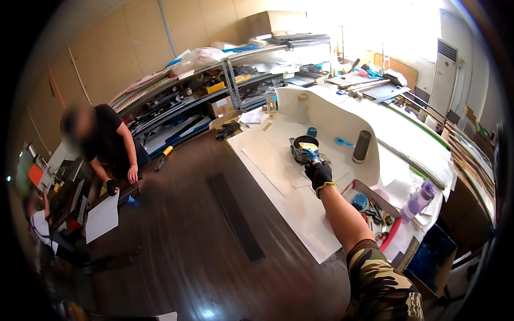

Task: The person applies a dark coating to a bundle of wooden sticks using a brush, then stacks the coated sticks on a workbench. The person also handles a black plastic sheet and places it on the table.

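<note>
My right hand (319, 175), in a black glove with a yellow cuff, reaches out over the white-covered worktop (278, 176) on the right. It is closed round the blue handle of what looks like a brush (309, 146) with a pale yellow head. That head is over the mouth of a dark round pot (296, 155); whether it touches the inside cannot be made out. Just behind the pot stands a small blue jar (311, 131). A dark flat strip (235, 219) lies on the brown table, apart from my hand. My left hand is out of view.
A dark cylinder (362, 146) and blue scissors (344, 142) are right of the pot. A red-edged tool box (392, 207) and a purple bottle (419, 200) sit near my forearm. Across the brown table (182, 257), another person (115, 134) handles a white sheet (102, 218).
</note>
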Tool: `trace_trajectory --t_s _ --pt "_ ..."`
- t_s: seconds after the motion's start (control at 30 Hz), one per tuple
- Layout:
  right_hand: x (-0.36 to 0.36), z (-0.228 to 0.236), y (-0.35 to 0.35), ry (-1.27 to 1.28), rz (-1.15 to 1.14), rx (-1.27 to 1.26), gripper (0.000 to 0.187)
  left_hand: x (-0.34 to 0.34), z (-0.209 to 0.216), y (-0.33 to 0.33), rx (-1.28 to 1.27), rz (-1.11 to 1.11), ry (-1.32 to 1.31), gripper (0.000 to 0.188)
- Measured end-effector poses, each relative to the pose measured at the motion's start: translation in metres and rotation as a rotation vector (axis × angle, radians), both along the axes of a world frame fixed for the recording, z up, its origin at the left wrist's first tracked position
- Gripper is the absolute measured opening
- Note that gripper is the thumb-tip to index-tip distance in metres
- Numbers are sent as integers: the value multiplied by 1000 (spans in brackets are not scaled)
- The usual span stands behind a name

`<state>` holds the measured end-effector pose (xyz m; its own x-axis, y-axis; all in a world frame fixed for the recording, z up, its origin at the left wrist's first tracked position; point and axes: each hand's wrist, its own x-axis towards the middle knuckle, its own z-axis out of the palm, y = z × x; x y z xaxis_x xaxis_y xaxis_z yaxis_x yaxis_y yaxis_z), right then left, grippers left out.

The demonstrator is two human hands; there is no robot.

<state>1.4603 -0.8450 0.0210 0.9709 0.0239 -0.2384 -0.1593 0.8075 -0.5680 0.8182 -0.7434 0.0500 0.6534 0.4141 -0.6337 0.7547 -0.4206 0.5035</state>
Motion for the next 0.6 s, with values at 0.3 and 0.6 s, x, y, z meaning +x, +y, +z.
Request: trace_trajectory --t_s 0.3,0.6 --pt "126 -50 55 -1 -257 -91 38 52 0 33 -28 64 52 42" --pt "68 -56 95 51 -7 -7 44 35 -4 33 -72 172 158 42"
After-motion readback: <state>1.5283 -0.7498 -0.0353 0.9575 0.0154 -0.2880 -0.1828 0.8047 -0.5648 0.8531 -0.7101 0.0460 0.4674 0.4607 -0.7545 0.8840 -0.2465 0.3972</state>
